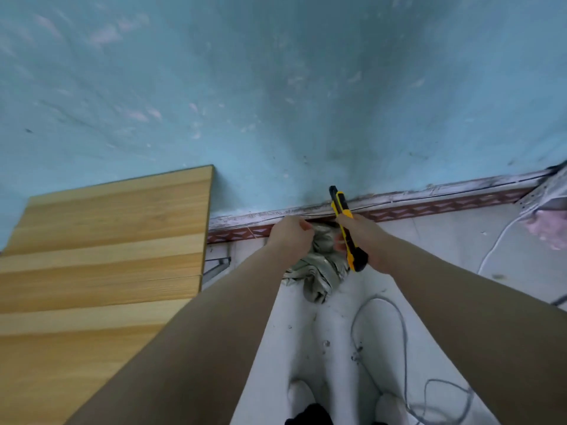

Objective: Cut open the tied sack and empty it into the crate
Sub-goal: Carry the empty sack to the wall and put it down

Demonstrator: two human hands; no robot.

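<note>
A crumpled grey-green sack point(320, 268) hangs in the air over the white floor, close to the blue wall. My left hand point(291, 236) is clenched around the sack's bunched top. My right hand point(365, 240) grips a yellow and black utility knife point(346, 228), held upright right beside the sack's neck, its front end pointing up toward the wall. I cannot make out the blade or the tie. No crate is in view.
A wooden tabletop point(101, 271) fills the left side. Grey cables point(399, 348) loop over the floor at lower right, with a white cable point(497, 240) and a pink cloth point(549, 228) at far right. A patterned red skirting point(445, 207) runs along the wall base.
</note>
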